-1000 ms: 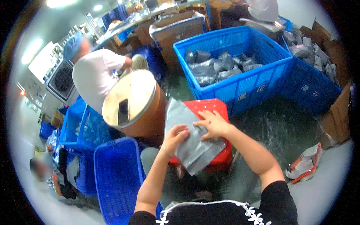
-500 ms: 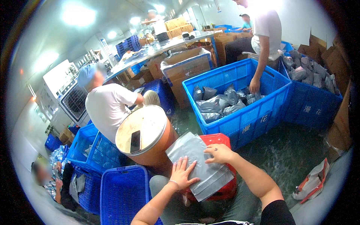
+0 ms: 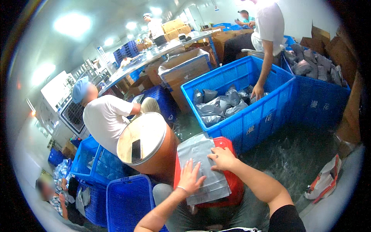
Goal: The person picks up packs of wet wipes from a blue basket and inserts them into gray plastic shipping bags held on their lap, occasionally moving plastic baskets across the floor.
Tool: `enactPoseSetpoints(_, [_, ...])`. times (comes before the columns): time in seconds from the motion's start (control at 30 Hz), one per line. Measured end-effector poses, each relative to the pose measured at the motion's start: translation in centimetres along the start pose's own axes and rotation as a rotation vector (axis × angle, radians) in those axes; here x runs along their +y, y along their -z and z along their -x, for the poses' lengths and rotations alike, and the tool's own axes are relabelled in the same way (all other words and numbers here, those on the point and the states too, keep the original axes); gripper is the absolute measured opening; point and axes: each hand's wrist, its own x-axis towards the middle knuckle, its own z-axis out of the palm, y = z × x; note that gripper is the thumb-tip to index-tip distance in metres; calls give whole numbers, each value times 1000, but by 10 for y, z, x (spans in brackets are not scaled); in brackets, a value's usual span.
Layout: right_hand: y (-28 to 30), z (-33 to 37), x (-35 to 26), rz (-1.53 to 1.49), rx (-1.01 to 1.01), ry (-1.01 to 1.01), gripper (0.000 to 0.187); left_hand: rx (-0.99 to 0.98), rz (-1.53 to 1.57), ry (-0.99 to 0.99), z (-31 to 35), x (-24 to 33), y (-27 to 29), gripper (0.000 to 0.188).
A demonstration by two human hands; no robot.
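Red plastic support [image 3: 236,187] bears a flat grey bag or stack [image 3: 206,168], seemingly unfilled. Left hand [image 3: 189,178] and right hand [image 3: 223,158] rest on it, each grip unclenched, fingers apart. Beyond, blue crate [image 3: 247,133] contains bulging grey bags [image 3: 214,108], apparently finished.

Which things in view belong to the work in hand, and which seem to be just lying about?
Likely belonging to the work:
grey plastic bag, under the left hand and right hand
red plastic stand beneath it

Apparently just lying about:
black smartphone on the brown drum
red-and-white bag at the right
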Motion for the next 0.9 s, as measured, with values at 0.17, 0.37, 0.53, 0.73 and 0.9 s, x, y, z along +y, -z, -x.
enactPoseSetpoints(0.17, [-3, -1, 1, 32, -6, -12, 54, 15, -133, 61, 11, 14, -13, 72])
enactPoseSetpoints(0.37, [-1, -3, -9, 49, 33, 25, 51, -45, -118, 18, 3, -7, -9, 74])
enactPoseSetpoints(0.53, [-17, -15, -14, -22, 79, 70, 26, 291, 151, -122, -13, 0, 36, 46])
enactPoseSetpoints(0.73, [-20, -16, -3, -48, 95, 37, 20, 739, 182, -709, -5, 132, 182, 10])
enactPoseSetpoints(0.9, [-21, -14, -3, -51, 69, 6, 20, 286, 167, -1287, 16, 200, 247, 17])
